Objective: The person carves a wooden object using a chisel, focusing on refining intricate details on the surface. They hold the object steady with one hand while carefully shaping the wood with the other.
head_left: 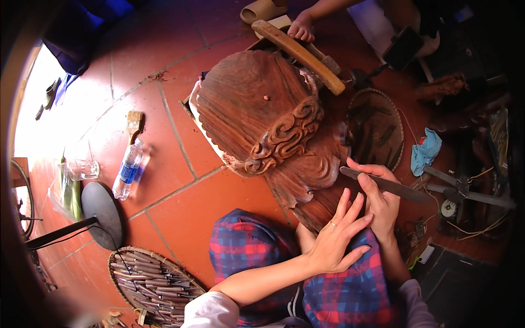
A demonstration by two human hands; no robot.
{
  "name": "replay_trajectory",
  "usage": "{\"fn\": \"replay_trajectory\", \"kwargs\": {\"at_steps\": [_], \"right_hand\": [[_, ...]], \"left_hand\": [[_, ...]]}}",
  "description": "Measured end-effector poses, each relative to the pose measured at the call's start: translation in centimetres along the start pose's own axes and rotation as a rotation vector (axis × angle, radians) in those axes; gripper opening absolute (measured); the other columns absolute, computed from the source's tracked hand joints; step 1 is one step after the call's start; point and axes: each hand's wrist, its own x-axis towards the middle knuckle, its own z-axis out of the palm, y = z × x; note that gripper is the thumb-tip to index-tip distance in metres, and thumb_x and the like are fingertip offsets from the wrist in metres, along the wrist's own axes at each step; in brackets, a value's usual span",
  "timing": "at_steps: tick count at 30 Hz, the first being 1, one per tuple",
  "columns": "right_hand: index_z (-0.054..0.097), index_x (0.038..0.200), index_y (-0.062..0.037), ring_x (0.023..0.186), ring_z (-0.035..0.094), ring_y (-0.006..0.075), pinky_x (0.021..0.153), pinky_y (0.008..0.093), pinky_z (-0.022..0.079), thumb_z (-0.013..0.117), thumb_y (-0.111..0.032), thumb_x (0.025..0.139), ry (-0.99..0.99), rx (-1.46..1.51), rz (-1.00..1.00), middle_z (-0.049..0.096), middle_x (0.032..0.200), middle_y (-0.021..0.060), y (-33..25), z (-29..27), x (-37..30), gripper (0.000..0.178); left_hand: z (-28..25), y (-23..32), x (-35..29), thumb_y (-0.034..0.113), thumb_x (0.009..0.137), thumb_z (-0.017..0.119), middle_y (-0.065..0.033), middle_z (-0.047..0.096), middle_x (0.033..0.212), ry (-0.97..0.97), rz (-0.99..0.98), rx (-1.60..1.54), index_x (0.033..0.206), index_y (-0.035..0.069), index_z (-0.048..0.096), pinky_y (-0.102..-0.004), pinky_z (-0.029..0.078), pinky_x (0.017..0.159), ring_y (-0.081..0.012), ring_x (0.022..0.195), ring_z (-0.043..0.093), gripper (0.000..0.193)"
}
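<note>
My right hand (385,206) is closed round a long, flat, dark tool (403,189) with a rounded end, like a file or a blade; its exact kind does not show. The tool slants across the fingers above the lower right part of a carved brown wooden piece (246,98). My left hand (334,238) is open beside it, fingers spread and nothing in them, a ring on one finger. Its fingertips come close to the right hand's palm. The carving has a broad, smooth, grained dome, a band of curled scrolls (287,134) and flowing folds below.
A round basket of carving tools (156,287) lies at the lower left. A brush (134,124), a plastic bottle (129,170) and a glass (83,170) are on the tiled floor. Beyond the carving are a wooden bar (299,54) and another person's foot (301,28). A shallow round tray (377,126) and a blue cloth (426,151) lie right.
</note>
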Motion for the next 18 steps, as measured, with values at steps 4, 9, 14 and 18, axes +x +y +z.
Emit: {"fn": "replay_trajectory", "kwargs": {"at_steps": [4,9,14,18], "right_hand": [[0.069,0.094,0.0033,0.117,0.058,0.0304,0.113,0.047,0.029,0.065,0.001,0.085,-0.112,-0.273,-0.243,0.07,0.095,0.0128,2.0,-0.1,0.5,0.01],[0.071,0.089,-0.0034,0.121,0.056,0.0323,0.114,0.0465,0.028,0.069,-0.002,0.08,-0.104,-0.474,-0.408,0.072,0.093,0.008,4.8,0.9,0.3,0.009],[0.069,0.087,-0.0034,0.121,0.056,0.031,0.114,0.045,0.027,0.072,0.003,0.077,-0.024,-0.204,-0.279,0.07,0.101,0.0134,5.6,0.8,0.1,0.013],[0.069,0.087,-0.0045,0.123,0.054,0.0337,0.115,0.0484,0.024,0.072,0.0,0.078,-0.144,-0.448,-0.459,0.071,0.089,0.0069,5.0,1.0,0.0,0.01]], "left_hand": [[-0.4,-0.9,-0.4,0.032,0.089,0.065,-0.0343,0.022,0.15,0.072,0.029,0.047,0.138,0.005,0.038,-0.0586,0.015,0.112,-0.0568,0.14,0.006,0.062],[0.3,-1.0,-0.2,0.034,0.091,0.062,-0.036,0.022,0.149,0.172,-0.027,0.064,0.137,0.004,0.038,-0.0629,0.01,0.111,-0.0593,0.138,0.004,0.06],[0.2,-1.4,0.7,0.035,0.091,0.062,-0.0295,0.024,0.151,0.087,-0.032,0.095,0.136,0.001,0.041,-0.0549,0.014,0.114,-0.0572,0.139,0.004,0.061],[-0.6,-1.1,-0.4,0.032,0.088,0.066,-0.0296,0.025,0.151,0.119,0.011,0.12,0.136,0.001,0.042,-0.0557,0.019,0.112,-0.0568,0.139,0.005,0.062]]}}
